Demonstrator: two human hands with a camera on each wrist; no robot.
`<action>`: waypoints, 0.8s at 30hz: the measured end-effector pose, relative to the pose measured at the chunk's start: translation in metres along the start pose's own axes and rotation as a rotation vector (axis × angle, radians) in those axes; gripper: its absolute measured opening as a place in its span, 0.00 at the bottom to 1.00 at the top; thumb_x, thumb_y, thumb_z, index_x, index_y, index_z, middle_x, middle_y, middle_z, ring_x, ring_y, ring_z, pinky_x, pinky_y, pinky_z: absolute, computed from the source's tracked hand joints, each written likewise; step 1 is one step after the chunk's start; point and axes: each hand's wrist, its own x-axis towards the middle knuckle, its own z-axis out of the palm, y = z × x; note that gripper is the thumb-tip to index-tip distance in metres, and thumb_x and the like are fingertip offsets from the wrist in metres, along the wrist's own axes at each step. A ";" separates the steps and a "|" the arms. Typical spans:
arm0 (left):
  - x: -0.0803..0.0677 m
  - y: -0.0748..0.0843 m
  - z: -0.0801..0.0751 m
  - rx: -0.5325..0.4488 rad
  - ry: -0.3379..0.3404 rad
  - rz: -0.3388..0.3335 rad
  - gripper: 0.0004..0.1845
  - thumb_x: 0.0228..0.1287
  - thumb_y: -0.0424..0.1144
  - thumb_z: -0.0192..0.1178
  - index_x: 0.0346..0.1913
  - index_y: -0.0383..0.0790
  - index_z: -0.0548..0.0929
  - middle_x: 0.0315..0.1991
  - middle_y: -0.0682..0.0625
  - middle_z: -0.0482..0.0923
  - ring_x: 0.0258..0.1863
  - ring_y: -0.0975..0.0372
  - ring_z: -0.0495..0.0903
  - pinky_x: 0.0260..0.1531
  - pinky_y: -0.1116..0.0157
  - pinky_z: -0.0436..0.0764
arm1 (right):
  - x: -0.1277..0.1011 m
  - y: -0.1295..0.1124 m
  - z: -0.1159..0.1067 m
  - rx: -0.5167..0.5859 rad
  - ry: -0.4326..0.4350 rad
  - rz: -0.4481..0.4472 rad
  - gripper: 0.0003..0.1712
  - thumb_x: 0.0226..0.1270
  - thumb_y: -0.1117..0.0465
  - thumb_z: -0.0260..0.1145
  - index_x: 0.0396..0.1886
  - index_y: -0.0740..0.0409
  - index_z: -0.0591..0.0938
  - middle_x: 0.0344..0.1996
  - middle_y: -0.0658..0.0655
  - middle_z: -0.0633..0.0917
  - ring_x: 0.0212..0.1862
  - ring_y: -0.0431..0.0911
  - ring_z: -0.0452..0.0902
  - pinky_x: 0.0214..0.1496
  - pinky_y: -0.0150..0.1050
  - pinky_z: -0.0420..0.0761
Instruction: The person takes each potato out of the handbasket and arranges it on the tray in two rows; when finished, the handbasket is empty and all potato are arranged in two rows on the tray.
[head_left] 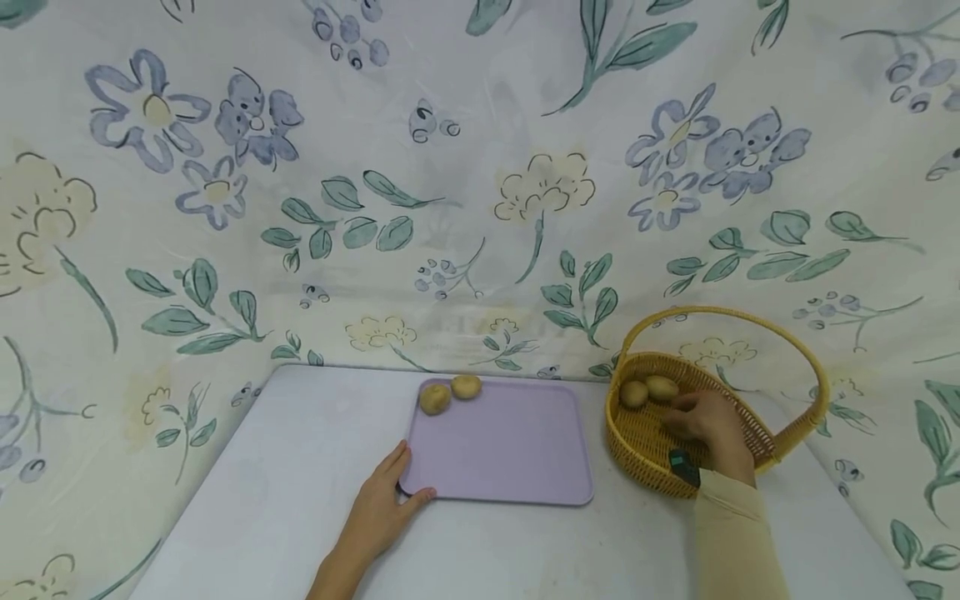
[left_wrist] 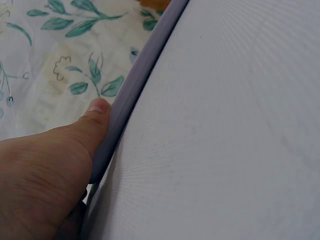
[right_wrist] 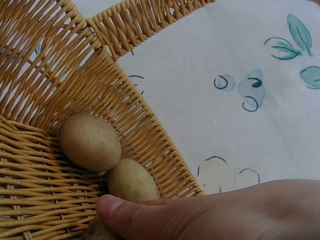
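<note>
Lilac tray lies flat on the white counter, two potatoes sitting near its far left corner. The left hand spreads around the near left corner, fingers along the left rim, thumb against the front one.

The right hand reaches down inside the wicker basket, fingers bent, thumb over a partly hidden potato; whether it grips that one cannot be told. Two more potatoes rest side by side against the basket's far wall, just beyond the fingers.

A tall handle arches over the basket, and the woven wall rises around the hand, while the sleeve crosses the near rim. Floral cloth stands close behind tray and basket. Only a narrow strip separates these two; wider counter stretches left of the tray and in front of it.
</note>
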 end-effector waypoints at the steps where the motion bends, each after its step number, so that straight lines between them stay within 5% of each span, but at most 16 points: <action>1: 0.000 0.000 0.000 -0.001 0.001 -0.001 0.47 0.53 0.58 0.65 0.68 0.31 0.62 0.73 0.43 0.57 0.71 0.47 0.59 0.70 0.49 0.61 | 0.000 0.000 0.000 -0.009 -0.004 -0.017 0.31 0.58 0.46 0.67 0.54 0.63 0.80 0.57 0.70 0.77 0.57 0.69 0.70 0.57 0.61 0.74; 24: -0.001 0.002 0.000 0.001 0.016 0.009 0.46 0.53 0.57 0.66 0.68 0.30 0.63 0.72 0.43 0.58 0.71 0.47 0.60 0.69 0.49 0.63 | 0.001 -0.001 0.009 -0.013 -0.018 -0.091 0.31 0.60 0.45 0.66 0.55 0.63 0.79 0.56 0.70 0.78 0.57 0.68 0.72 0.56 0.59 0.76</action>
